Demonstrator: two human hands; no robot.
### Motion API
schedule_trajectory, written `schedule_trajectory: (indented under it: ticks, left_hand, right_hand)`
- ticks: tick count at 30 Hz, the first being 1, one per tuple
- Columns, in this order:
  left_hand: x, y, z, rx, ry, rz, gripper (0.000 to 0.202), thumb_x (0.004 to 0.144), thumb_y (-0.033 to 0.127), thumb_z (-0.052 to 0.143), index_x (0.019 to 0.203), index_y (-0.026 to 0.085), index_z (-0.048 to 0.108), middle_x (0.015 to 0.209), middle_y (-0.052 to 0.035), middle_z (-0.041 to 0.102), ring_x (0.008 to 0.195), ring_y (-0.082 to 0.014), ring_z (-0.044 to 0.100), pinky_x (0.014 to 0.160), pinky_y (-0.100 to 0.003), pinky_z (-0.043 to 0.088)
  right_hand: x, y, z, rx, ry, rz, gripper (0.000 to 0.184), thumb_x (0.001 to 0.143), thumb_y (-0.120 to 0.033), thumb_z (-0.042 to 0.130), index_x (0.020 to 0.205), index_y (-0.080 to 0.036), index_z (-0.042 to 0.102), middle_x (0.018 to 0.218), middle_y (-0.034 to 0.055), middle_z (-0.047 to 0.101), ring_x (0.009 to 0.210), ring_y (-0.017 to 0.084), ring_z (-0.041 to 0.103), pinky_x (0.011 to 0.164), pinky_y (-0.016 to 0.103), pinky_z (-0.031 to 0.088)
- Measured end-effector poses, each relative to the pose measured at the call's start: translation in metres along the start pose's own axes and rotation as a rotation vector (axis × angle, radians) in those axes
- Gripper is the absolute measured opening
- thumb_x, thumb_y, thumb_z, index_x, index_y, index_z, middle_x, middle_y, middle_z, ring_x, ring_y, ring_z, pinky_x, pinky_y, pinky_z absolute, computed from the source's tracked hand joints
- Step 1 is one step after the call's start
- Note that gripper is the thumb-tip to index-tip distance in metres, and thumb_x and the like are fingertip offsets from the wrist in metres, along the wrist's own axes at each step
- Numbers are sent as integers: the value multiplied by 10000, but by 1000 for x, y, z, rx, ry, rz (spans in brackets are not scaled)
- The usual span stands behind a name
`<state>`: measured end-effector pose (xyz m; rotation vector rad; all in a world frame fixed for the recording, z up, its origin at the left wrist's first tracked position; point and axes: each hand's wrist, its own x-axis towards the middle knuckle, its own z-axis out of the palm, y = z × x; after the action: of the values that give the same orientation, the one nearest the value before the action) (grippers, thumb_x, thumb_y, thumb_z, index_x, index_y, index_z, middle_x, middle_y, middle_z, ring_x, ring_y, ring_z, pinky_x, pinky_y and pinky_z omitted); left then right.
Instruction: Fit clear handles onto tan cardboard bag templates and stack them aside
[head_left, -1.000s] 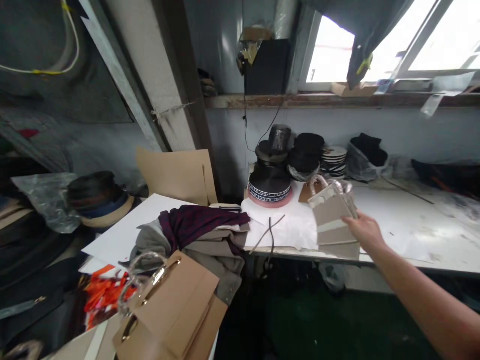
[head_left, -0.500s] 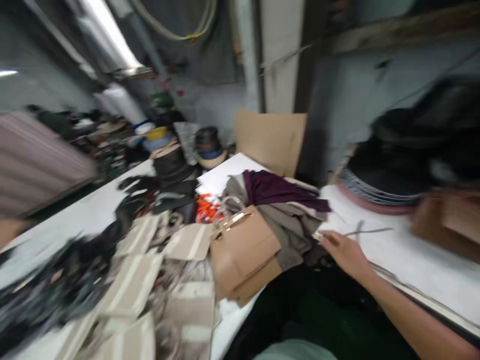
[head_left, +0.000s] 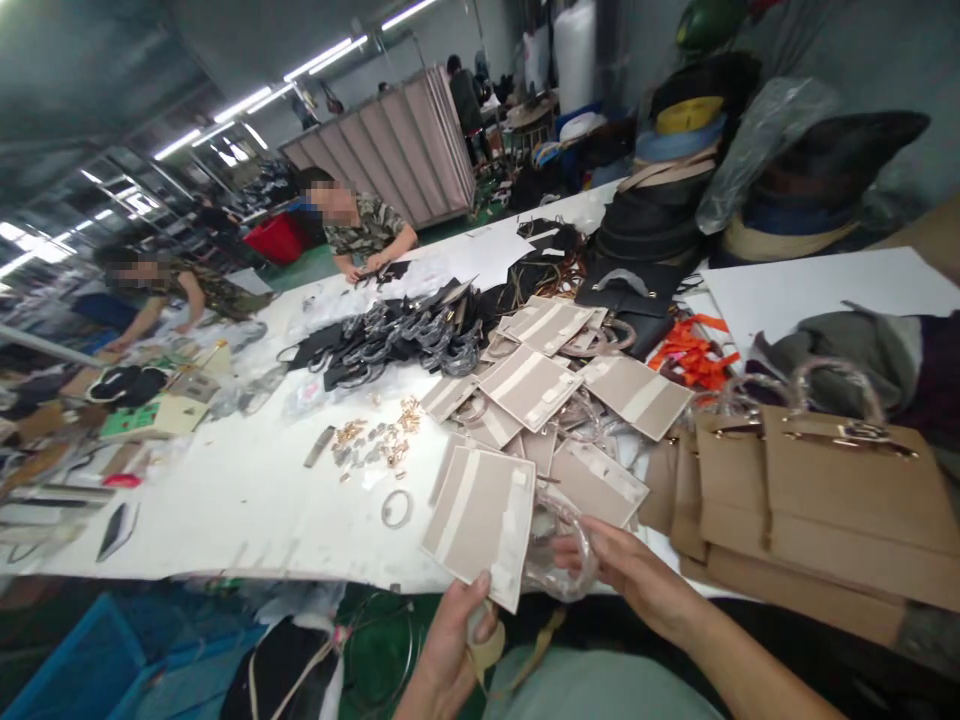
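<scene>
My left hand (head_left: pixel 454 640) pinches the lower edge of a beige bag panel (head_left: pixel 480 525) with a pale strip across it, tilted above the table's front edge. Something round and yellowish, perhaps a tape roll (head_left: pixel 487 645), sits against that hand's fingers; a strip trails from it. My right hand (head_left: pixel 619 570) curls its fingers around the panel's plastic-wrapped handle (head_left: pixel 581 555). Behind lies a pile of similar panels (head_left: pixel 529 385) with wrapped handles. To the right stand several tan handbags (head_left: pixel 847 480) leaning on one another.
Black handle pieces (head_left: pixel 405 335) are heaped mid-table, near small gold and grey fittings (head_left: pixel 382 440) and a clear ring (head_left: pixel 396 508). Orange ribbons (head_left: pixel 694 350) lie before stacked strap rolls (head_left: pixel 652 215). Two co-workers sit across the table. A blue crate (head_left: pixel 97 650) is below left.
The view has swung left. My right hand has left the right-hand table edge and now grips the wrapped handle. My left hand has come into view holding the panel.
</scene>
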<state>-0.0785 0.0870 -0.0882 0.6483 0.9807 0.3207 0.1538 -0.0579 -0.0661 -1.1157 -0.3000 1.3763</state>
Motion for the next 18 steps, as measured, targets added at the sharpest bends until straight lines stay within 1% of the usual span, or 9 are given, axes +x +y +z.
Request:
schedule_trajectory:
  ticks: [1, 4, 6, 8, 10, 12, 14, 16, 18]
  left_hand:
    - [-2, 3, -20, 6, -46, 16, 371, 820, 471, 765, 1004, 171, 646, 454, 120, 354, 389, -31, 224, 421, -161, 259]
    - [-7, 27, -87, 73, -17, 12, 394, 840, 516, 734, 967, 155, 640, 463, 125, 310, 439, -38, 223, 471, -163, 278]
    - [-6, 46, -122, 152, 11, 14, 441, 815, 547, 746, 951, 141, 642, 486, 116, 338, 463, -35, 215, 482, -166, 242]
    - [0, 60, -141, 233, -5, -2, 490, 764, 584, 778, 899, 135, 635, 489, 111, 342, 468, -31, 198, 478, -178, 176]
    - [14, 66, -143, 290, -54, -23, 527, 711, 610, 806, 853, 136, 626, 483, 111, 333, 467, -30, 191, 481, -192, 135]
    - [32, 65, -133, 295, -105, -34, 558, 680, 622, 820, 884, 137, 635, 487, 112, 340, 469, -35, 197, 485, -197, 129]
    - [50, 59, -118, 262, -131, -30, 589, 666, 620, 828, 952, 139, 646, 512, 106, 382, 472, -37, 206, 486, -200, 133]
    - [63, 51, -102, 251, -145, -28, 593, 671, 607, 830, 987, 137, 652, 549, 95, 422, 475, -34, 217, 486, -205, 133]
    - [72, 43, -87, 276, -178, -44, 579, 689, 588, 825, 1007, 132, 665, 561, 91, 433, 475, -34, 225, 483, -210, 141]
  right_hand:
    - [5, 0, 14, -24, -43, 11, 613, 817, -598, 697, 1320, -249, 666, 1284, 162, 715, 1164, 351, 685, 1016, 482, 530]
    - [29, -2, 42, -297, -62, -9, 524, 796, -541, 740, 1241, -264, 722, 1221, 127, 748, 1142, 349, 685, 1037, 483, 516]
    - [56, -4, 43, -491, 110, -54, 482, 788, -575, 716, 1131, -240, 764, 1158, 125, 766, 1101, 355, 687, 1030, 503, 516]
    - [89, -4, 35, -600, 332, -97, 515, 794, -614, 668, 1109, -216, 753, 1151, 121, 766, 1089, 342, 683, 1041, 512, 504]
    - [122, -4, 24, -644, 430, -116, 547, 796, -629, 640, 1123, -201, 734, 1174, 120, 756, 1110, 323, 673, 1062, 502, 486]
    - [147, -3, 18, -684, 449, -125, 539, 791, -630, 639, 1086, -190, 740, 1157, 126, 757, 1120, 319, 665, 1072, 498, 469]
    - [156, -1, 21, -665, 463, -147, 532, 809, -640, 625, 1056, -183, 740, 1130, 127, 758, 1109, 316, 663, 1051, 489, 476]
    - [150, -1, 32, -551, 397, -145, 554, 855, -655, 582, 1113, -185, 720, 1114, 109, 757, 1063, 293, 674, 995, 460, 508]
    - [135, -3, 46, -426, 200, -89, 563, 874, -642, 588, 1194, -191, 692, 1089, 81, 762, 992, 262, 688, 929, 414, 536]
